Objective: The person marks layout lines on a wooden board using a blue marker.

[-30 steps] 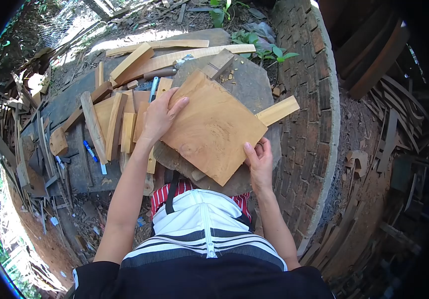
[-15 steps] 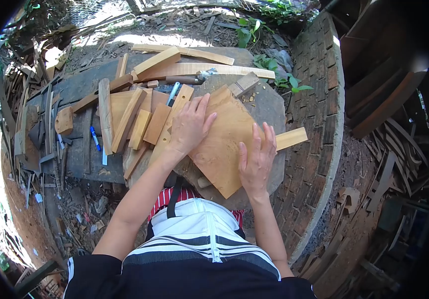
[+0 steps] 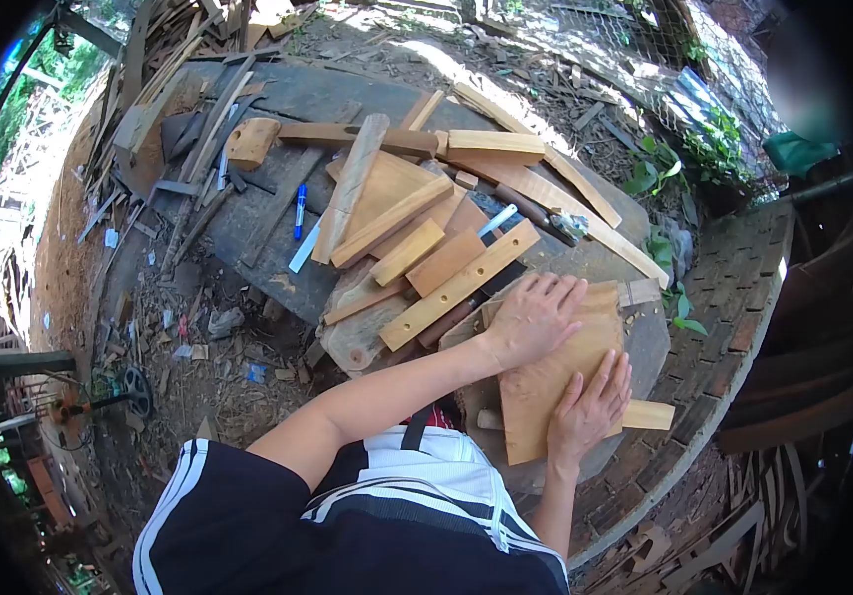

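Observation:
A flat, angular wooden board [image 3: 536, 397] lies on the worn work surface in front of me. My left hand [image 3: 536, 322] rests on its upper left part, palm down with the fingers stretched out. At the board's right edge, my right hand [image 3: 590, 407] lies with its fingers extended along the wood. A pale wooden strip [image 3: 648, 415] sticks out to the right, partly hidden by the board and my right hand. Left of my left hand is a wooden bar with several holes [image 3: 461, 283], next to a short wooden block [image 3: 446, 261].
More wood pieces lie across the bench [image 3: 268, 253], with a blue marker [image 3: 301, 212] and a light blue tool handle [image 3: 498, 220] among them. A low brick wall [image 3: 734, 288] runs along the right. Wood scraps litter the ground.
My view has turned left, so the bench appears rotated and shifted right. My left hand has moved from beside the holed bar further onto the board. My right hand stays at the board's right side.

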Tool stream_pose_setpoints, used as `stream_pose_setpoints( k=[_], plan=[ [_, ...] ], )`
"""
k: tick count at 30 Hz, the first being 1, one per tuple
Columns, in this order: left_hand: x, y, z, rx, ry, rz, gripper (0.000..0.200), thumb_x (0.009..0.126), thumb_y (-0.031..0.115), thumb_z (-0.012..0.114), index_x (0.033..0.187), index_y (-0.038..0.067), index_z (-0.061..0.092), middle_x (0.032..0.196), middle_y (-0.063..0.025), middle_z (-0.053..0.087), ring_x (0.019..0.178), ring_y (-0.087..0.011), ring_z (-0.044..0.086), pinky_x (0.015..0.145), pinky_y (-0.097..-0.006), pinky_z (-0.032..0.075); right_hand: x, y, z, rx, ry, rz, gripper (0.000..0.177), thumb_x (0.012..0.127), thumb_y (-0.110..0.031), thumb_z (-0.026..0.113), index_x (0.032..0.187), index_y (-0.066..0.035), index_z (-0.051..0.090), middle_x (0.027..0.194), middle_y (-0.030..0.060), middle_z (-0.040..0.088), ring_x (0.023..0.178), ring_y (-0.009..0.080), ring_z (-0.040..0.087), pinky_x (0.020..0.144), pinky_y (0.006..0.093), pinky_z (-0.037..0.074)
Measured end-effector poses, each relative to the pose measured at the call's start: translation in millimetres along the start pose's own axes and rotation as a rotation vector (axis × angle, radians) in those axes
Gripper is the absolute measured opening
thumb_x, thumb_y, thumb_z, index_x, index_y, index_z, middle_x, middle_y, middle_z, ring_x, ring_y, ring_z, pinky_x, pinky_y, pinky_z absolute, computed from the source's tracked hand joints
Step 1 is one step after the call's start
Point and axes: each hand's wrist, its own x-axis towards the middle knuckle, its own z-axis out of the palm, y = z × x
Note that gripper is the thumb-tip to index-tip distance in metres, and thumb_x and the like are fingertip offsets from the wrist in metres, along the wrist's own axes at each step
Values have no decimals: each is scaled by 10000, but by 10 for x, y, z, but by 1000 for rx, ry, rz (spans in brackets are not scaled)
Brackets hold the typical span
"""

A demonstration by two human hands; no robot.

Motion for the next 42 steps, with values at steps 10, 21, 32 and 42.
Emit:
stream_pose_setpoints(
  k=[10, 21, 32, 42],
  plan=[
    [-492, -1763, -498, -296, 658, -580, 307, 962, 144, 523, 1252, 45, 530, 1159, -123, 569, 1020, -272, 556, 892, -374, 461, 13, 12, -10, -16, -36, -26, 532, 1020, -262, 422, 1502, -59, 321, 1541, 172, 306, 1418, 351, 295, 1155, 463, 229],
    [-2558, -4843, -190, 289, 151, -1216, 381, 834, 354, 714, 1047, 54, 616, 1024, -226, 636, 1001, -404, 606, 880, -484, 480, 6, -87, -299, 136, -15, 74, 545, 913, -88, 594, 1427, -57, 416, 1450, 190, 362, 1376, 375, 323, 1117, 489, 282],
    [-1509, -2302, -1201, 177, 448, -460, 209, 919, 122, 643, 1062, -19, 586, 897, -124, 575, 872, -291, 531, 788, -405, 425, 204, -1197, -551, 1020, -225, 192, 385, 882, -71, 676, 1249, 2, 589, 874, 91, 548, 691, 174, 562, 613, 287, 458],
    [-843, -402, -969, -374, -163, 389, 329, 760, 257, 758, 933, 18, 610, 814, -75, 533, 756, -250, 545, 675, -350, 471, -101, -753, -807, 1508, -536, 567, 248, 929, -207, 676, 1048, 9, 702, 790, 47, 657, 576, 48, 536, 513, 201, 408]
  ],
)
